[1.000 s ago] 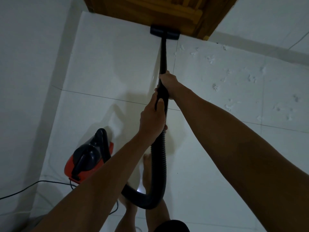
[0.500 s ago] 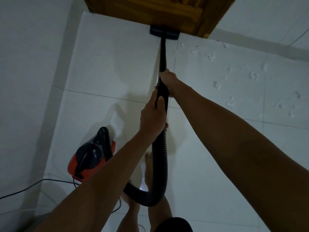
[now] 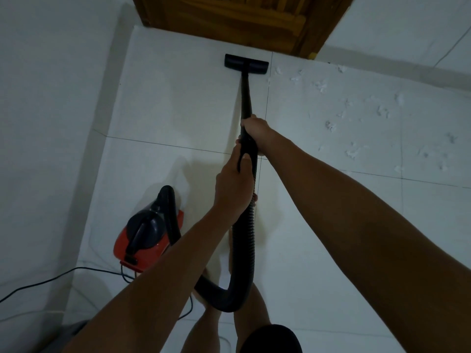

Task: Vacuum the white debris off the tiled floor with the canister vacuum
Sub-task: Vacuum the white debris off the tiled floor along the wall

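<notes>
Both hands were wrapped around the black vacuum wand [image 3: 246, 98]: the right hand [image 3: 256, 131] gripped it higher up the tube, fingers curled round it, and the left hand [image 3: 233, 184] held it just below, at the joint where the rigid tube met the ribbed hose [image 3: 244, 250], with its thumb lying along the tube. The two hands were almost touching.

The wand ran forward to the flat black floor nozzle [image 3: 246, 63], which sat on the white tiled floor [image 3: 178, 110] a little in front of the wooden door [image 3: 242, 19]. The white debris [image 3: 354, 151] lay scattered over the tiles to the right of the nozzle, the nearest scraps just beside its right end, the rest spread well out toward the right.

The hose dropped from the left hand, looped low between the person's bare legs and rose again to the red and black canister vacuum [image 3: 147, 233], which stood on the floor at the left near the wall [image 3: 51, 123]. A dark power cord [image 3: 38, 284] trailed from the back of the canister toward the left edge.
</notes>
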